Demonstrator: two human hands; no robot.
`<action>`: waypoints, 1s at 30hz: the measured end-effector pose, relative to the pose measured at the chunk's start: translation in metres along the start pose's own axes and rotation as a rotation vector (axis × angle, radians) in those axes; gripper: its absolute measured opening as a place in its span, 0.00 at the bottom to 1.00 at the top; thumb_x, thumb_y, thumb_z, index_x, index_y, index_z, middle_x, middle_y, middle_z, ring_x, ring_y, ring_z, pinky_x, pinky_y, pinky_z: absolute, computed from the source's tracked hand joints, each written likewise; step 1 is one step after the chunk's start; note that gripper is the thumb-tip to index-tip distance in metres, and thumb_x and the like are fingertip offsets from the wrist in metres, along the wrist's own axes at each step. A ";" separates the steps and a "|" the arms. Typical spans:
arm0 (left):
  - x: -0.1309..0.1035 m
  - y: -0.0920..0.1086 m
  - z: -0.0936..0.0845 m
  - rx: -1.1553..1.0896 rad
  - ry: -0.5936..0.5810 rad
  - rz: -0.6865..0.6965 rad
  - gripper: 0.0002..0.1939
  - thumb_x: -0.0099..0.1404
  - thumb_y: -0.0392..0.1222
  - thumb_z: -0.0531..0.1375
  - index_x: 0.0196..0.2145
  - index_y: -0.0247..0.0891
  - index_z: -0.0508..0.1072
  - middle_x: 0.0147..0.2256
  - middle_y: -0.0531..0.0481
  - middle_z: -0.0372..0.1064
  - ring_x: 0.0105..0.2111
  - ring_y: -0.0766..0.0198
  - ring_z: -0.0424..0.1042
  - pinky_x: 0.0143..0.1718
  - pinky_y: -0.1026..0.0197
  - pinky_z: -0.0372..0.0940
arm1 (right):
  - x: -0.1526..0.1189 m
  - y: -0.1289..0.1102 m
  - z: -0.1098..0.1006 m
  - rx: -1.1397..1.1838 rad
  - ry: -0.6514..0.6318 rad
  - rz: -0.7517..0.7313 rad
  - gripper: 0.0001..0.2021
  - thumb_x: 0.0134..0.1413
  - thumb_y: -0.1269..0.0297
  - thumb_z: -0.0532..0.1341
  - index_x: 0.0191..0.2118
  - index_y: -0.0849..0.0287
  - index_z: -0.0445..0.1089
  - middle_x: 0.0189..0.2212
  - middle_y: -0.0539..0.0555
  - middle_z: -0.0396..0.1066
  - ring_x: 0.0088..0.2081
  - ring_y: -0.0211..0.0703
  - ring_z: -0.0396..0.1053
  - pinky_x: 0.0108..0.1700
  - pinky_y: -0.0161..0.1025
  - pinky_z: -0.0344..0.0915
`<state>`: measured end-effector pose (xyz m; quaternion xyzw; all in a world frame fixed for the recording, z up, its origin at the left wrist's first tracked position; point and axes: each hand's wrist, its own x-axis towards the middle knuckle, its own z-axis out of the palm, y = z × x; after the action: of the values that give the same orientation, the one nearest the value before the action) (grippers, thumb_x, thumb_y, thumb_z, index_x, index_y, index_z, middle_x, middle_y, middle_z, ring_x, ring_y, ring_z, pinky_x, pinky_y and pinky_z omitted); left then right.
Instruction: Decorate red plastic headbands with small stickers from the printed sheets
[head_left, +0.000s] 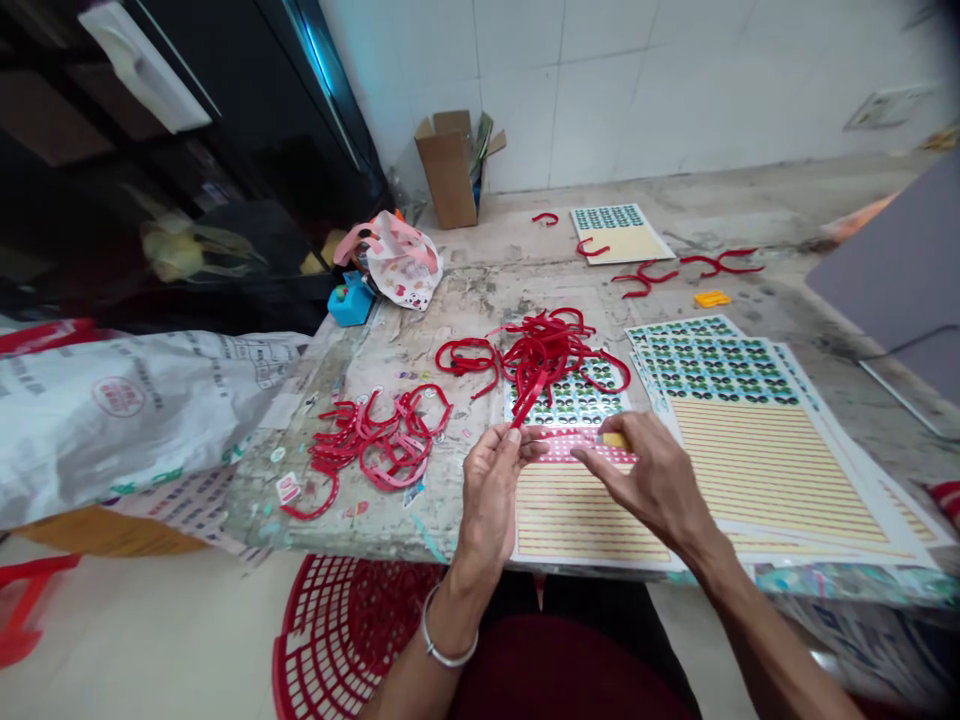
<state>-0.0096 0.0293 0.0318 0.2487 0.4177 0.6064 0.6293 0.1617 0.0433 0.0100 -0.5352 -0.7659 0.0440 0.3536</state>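
My left hand (491, 480) pinches a red headband (529, 402) that slants up toward a tangled pile of red headbands (551, 345). My right hand (660, 480) has a small yellow piece (615, 439) at its curled fingers; its thumb points toward the left hand. Between the hands stretches a pink and red strip with white dots (566, 446); whether it belongs to the held headband I cannot tell. Beneath lies a printed sheet (592, 510) with rows of small dark and green pictures above yellow lined strips. At left rests a pile of red headbands with dotted pink linings (375, 440).
More printed sheets (772, 460) are stacked at right, near an orange-yellow clip-like piece (711, 299). Loose red headbands (720, 262) lie farther back. A cardboard box (448, 170), a pink-handled bag (401, 262) and a blue holder (350, 300) stand behind. Below is a red basket (322, 630).
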 end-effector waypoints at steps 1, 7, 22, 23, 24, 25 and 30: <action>0.001 0.002 0.000 -0.024 -0.011 -0.002 0.07 0.60 0.41 0.59 0.34 0.34 0.68 0.35 0.46 0.74 0.35 0.63 0.74 0.42 0.59 0.66 | -0.009 0.003 0.007 0.048 -0.029 0.033 0.12 0.51 0.54 0.61 0.34 0.57 0.64 0.29 0.55 0.66 0.32 0.46 0.62 0.34 0.42 0.57; -0.003 0.003 0.004 -0.103 -0.073 -0.050 0.06 0.61 0.39 0.59 0.35 0.34 0.68 0.37 0.45 0.73 0.34 0.65 0.73 0.42 0.60 0.66 | -0.041 -0.008 0.034 0.579 -0.154 0.353 0.11 0.53 0.56 0.59 0.37 0.57 0.71 0.32 0.56 0.71 0.35 0.47 0.66 0.37 0.45 0.62; -0.012 -0.014 0.002 -0.119 -0.007 -0.154 0.07 0.58 0.39 0.62 0.34 0.34 0.70 0.39 0.45 0.73 0.31 0.67 0.72 0.40 0.61 0.66 | 0.000 -0.037 0.004 0.925 0.206 0.454 0.07 0.52 0.63 0.61 0.27 0.57 0.64 0.36 0.53 0.66 0.41 0.42 0.64 0.43 0.39 0.61; -0.012 -0.015 0.002 -0.105 -0.006 -0.161 0.07 0.57 0.39 0.62 0.33 0.34 0.70 0.40 0.45 0.72 0.30 0.68 0.71 0.39 0.62 0.66 | 0.004 -0.038 0.000 0.908 0.213 0.412 0.07 0.53 0.64 0.60 0.27 0.57 0.64 0.39 0.54 0.66 0.43 0.43 0.64 0.44 0.39 0.61; -0.013 -0.016 0.002 -0.092 -0.001 -0.164 0.07 0.57 0.39 0.62 0.33 0.34 0.71 0.39 0.46 0.72 0.29 0.70 0.70 0.37 0.64 0.65 | 0.008 -0.039 -0.003 0.900 0.204 0.385 0.07 0.54 0.64 0.59 0.27 0.57 0.63 0.41 0.55 0.66 0.46 0.44 0.63 0.45 0.40 0.60; -0.013 -0.016 0.002 -0.078 0.001 -0.165 0.07 0.57 0.39 0.62 0.32 0.33 0.72 0.37 0.47 0.72 0.27 0.71 0.69 0.36 0.65 0.65 | 0.011 -0.039 -0.005 0.899 0.174 0.366 0.06 0.55 0.64 0.58 0.28 0.57 0.63 0.43 0.56 0.66 0.48 0.45 0.62 0.46 0.40 0.60; -0.016 -0.015 0.003 -0.019 -0.015 -0.163 0.05 0.57 0.38 0.62 0.30 0.32 0.73 0.31 0.48 0.72 0.24 0.73 0.66 0.34 0.68 0.63 | 0.021 -0.033 0.003 0.983 -0.066 0.380 0.07 0.54 0.61 0.59 0.29 0.58 0.64 0.46 0.57 0.68 0.45 0.45 0.66 0.44 0.41 0.62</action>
<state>0.0023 0.0125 0.0245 0.2125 0.4259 0.5553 0.6820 0.1297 0.0483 0.0328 -0.4338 -0.5552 0.4782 0.5242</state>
